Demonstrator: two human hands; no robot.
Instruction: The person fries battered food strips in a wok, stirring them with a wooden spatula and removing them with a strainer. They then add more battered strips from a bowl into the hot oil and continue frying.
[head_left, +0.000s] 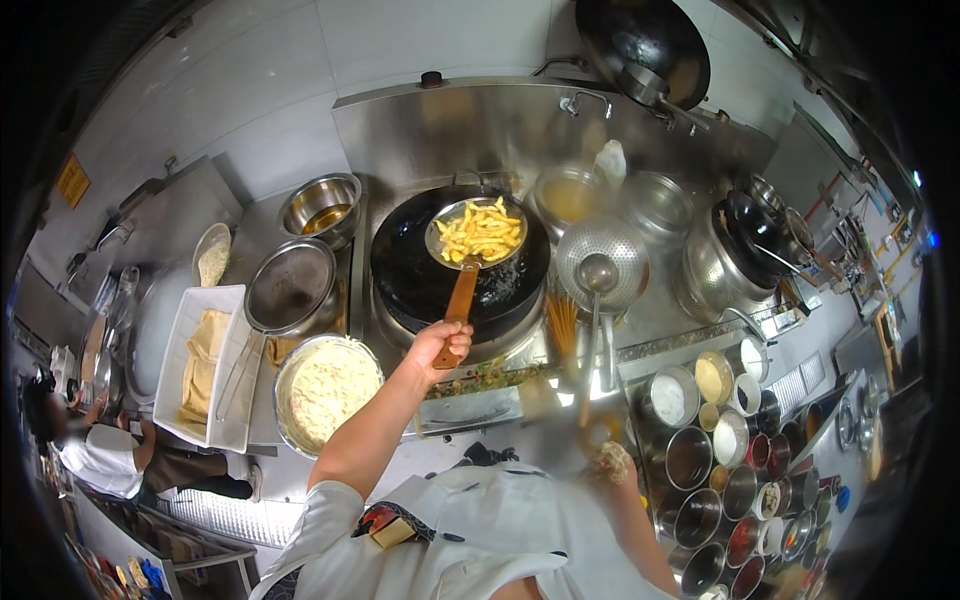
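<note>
My left hand (443, 343) grips the wooden handle of a strainer (480, 232) heaped with yellow battered strips (482, 234). The strainer is over the black wok (397, 262) on the stove. Toward the lower right, my right hand (616, 465) looks blurred and whitish, as if coated, beside the edge of the counter; whether it holds anything cannot be made out. A ladle (598, 274) rests in a large perforated skimmer (630, 255) right of the wok. A steel bowl of pale shredded mixture (334, 386) stands left of my left forearm.
A white bin with folded cloths (166, 390) and a steel bowl of brown liquid (324, 217) stand left. Bamboo sticks (560, 319) lie right of the wok. Several seasoning containers (673, 397) fill the right side. A perforated pot (705, 262) stands behind them. Another person (101, 457) is far left.
</note>
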